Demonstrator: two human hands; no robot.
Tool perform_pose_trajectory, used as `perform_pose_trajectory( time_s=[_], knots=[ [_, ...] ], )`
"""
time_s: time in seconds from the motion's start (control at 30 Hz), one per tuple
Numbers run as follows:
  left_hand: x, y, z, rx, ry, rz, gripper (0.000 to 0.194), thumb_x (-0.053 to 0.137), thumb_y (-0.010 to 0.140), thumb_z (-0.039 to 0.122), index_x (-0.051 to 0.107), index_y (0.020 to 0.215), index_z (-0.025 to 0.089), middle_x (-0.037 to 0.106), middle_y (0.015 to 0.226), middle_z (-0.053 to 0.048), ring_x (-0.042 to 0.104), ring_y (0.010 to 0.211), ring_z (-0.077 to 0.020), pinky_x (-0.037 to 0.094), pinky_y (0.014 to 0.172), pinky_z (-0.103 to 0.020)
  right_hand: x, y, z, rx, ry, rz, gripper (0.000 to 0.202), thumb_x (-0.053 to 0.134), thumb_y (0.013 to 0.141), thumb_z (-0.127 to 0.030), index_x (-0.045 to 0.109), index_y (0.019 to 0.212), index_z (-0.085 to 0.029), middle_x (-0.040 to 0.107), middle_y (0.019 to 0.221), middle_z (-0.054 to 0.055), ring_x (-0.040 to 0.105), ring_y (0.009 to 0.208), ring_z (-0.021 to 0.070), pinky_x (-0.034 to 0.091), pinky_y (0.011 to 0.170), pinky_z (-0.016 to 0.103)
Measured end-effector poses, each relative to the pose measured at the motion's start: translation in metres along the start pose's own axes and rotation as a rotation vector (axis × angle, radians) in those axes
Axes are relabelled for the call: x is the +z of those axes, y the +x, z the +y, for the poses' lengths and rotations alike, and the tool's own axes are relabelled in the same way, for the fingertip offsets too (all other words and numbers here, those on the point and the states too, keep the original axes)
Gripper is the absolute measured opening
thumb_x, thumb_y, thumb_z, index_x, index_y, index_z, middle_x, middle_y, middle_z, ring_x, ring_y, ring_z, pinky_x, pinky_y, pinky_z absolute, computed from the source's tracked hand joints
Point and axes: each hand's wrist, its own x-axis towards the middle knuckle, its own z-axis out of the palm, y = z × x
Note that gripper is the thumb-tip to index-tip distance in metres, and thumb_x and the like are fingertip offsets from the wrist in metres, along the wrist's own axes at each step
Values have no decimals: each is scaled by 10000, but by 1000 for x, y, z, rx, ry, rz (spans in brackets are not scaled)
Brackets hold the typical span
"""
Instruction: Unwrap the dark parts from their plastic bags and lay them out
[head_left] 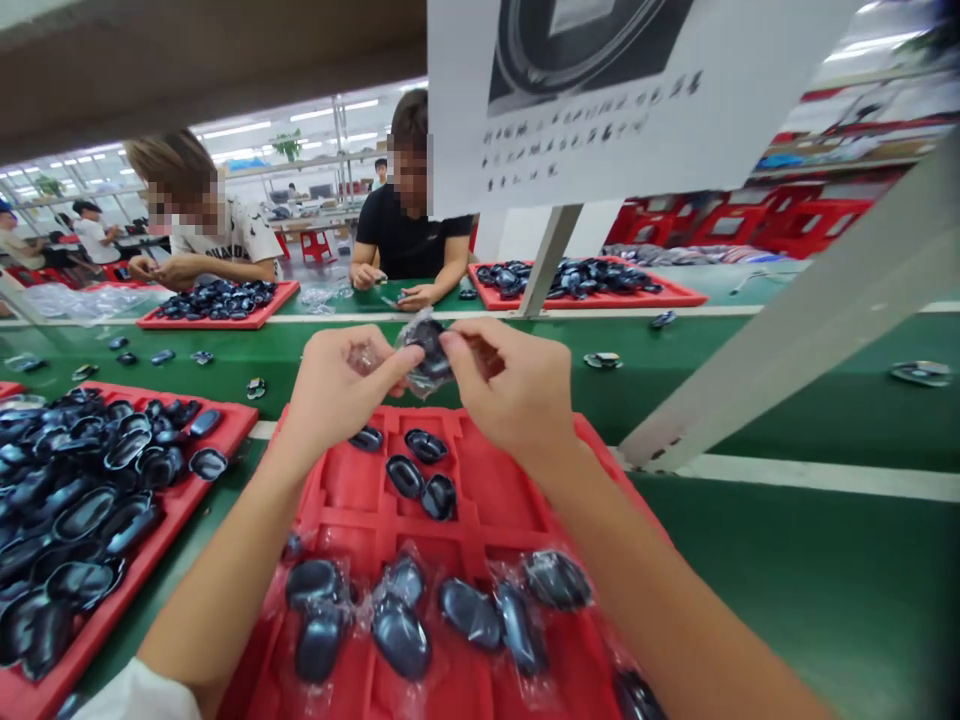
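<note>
Between my two hands is a dark oval plastic shell [429,345] in clear plastic wrap, held up above the far edge of a red tray [510,480]. My left hand [352,385] pinches the wrap and the shell's left side with thumb and fingers. On the other side, my right hand [510,385] has its thumb and curled fingers on the shell's right edge. Below, several wrapped shells [401,635] lie in the near part of the tray. Unwrapped open shells [406,477] sit in its far compartments.
At left, another red tray [180,520] is heaped with dark shells. Small parts [602,360] lie on the green belt [525,350]. A slanted metal post [787,300] stands at right, and a paper sheet [600,140] hangs above. Two people [412,240] work opposite beside filled trays.
</note>
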Motion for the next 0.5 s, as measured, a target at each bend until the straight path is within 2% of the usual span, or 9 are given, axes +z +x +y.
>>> perform_pose_trajectory(
  time_s=[0.1,0.17,0.23,0.33,0.37,0.43,0.5],
  knots=[
    [-1,1,-3,-33,4,-124,371,701,879,357,568,569,202,697,569,-19,628,510,-145,461,507,-245,9,0,13,165,-64,75,303,438,999,-325,672,873,-177,639,649,33,545,557,159,380,608,285],
    [-5,4,-9,-62,-21,-151,354,685,875,319,528,578,208,682,585,-10,617,511,-147,447,489,-247,8,3,24,264,-93,-15,286,450,987,-283,658,823,-173,641,636,35,550,560,156,380,610,282],
    [-10,8,-16,-44,-46,-63,266,708,830,246,527,638,210,690,669,-17,658,601,-172,472,521,-253,4,7,32,291,-134,-273,253,510,944,-232,658,749,-172,642,619,32,553,573,151,372,611,277],
    [-16,15,-24,-17,-127,80,168,716,767,137,569,803,211,692,793,-31,714,798,-223,535,637,-289,5,6,29,146,-117,-802,195,580,896,-183,705,748,-179,695,688,26,586,619,146,374,616,264],
    [-18,17,-25,-18,-154,104,177,707,764,122,583,854,210,685,803,-31,716,821,-227,546,668,-304,7,4,25,81,-95,-931,176,584,894,-173,724,788,-186,720,740,27,607,648,149,385,622,261],
    [-19,20,-26,-28,-184,146,150,683,784,128,605,887,205,653,767,-21,701,771,-210,553,683,-318,13,-5,11,-19,-71,-1044,153,591,894,-158,737,864,-194,751,858,39,652,736,168,418,654,262],
    [-20,22,-25,-47,-192,180,49,651,825,167,617,835,202,599,676,-1,645,644,-174,540,633,-312,19,-17,-4,-99,-46,-1065,121,625,878,-148,735,855,-194,757,916,51,676,810,190,452,688,273]
  ],
)
